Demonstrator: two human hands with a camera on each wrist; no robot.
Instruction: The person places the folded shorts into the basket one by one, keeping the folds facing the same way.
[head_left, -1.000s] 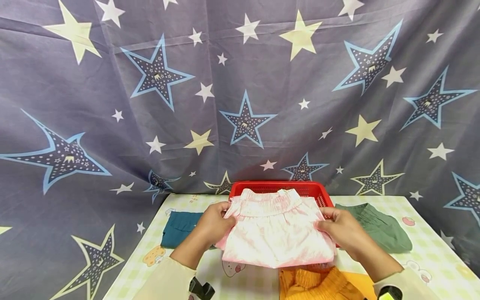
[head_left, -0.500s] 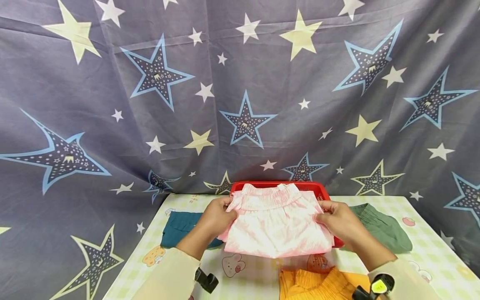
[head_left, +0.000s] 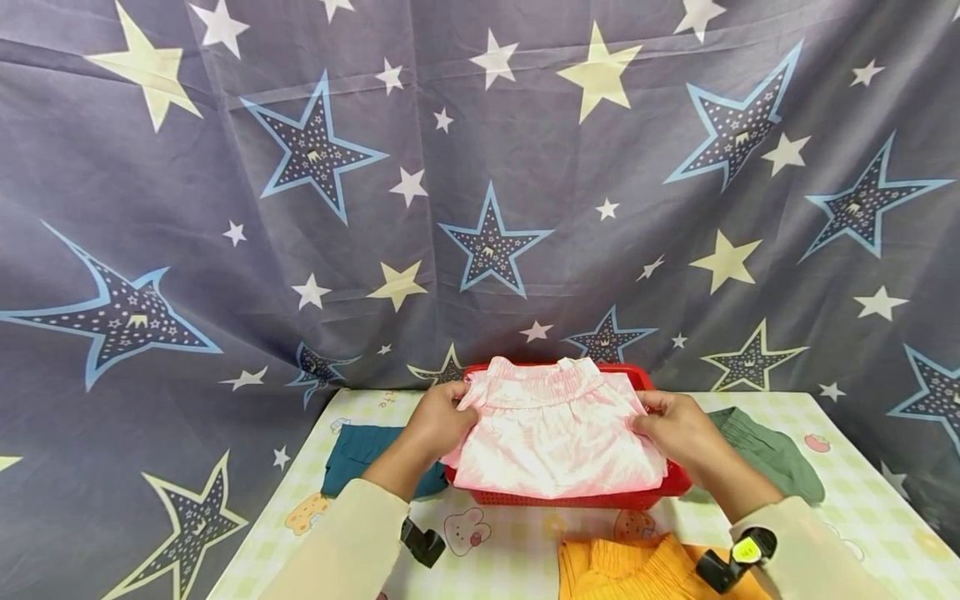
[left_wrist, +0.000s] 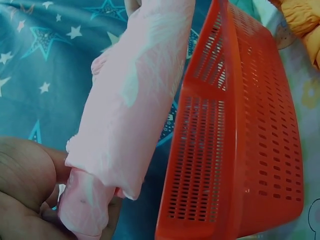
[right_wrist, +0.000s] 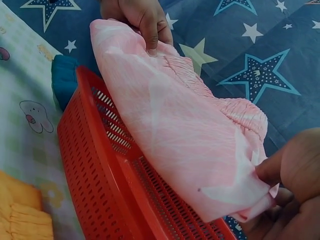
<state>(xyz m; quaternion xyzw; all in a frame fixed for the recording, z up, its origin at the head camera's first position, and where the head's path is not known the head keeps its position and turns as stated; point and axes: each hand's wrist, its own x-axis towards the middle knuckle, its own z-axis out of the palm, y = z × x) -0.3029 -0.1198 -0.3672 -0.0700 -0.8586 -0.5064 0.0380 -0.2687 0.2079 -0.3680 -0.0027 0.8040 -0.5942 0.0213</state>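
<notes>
Pink garment (head_left: 558, 437) moved forward, above red basket (head_left: 637, 498)

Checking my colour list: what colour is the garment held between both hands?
The garment is pale pink with whitish patches, clearest in the right wrist view.

Basket (left_wrist: 241, 125) common to all views, wrist ones closest

I held a folded pale-pink garment (head_left: 558, 446) by its two sides, its gathered waistband (head_left: 540, 390) away from me. It hovered above the red perforated basket (head_left: 570, 501).
</notes>
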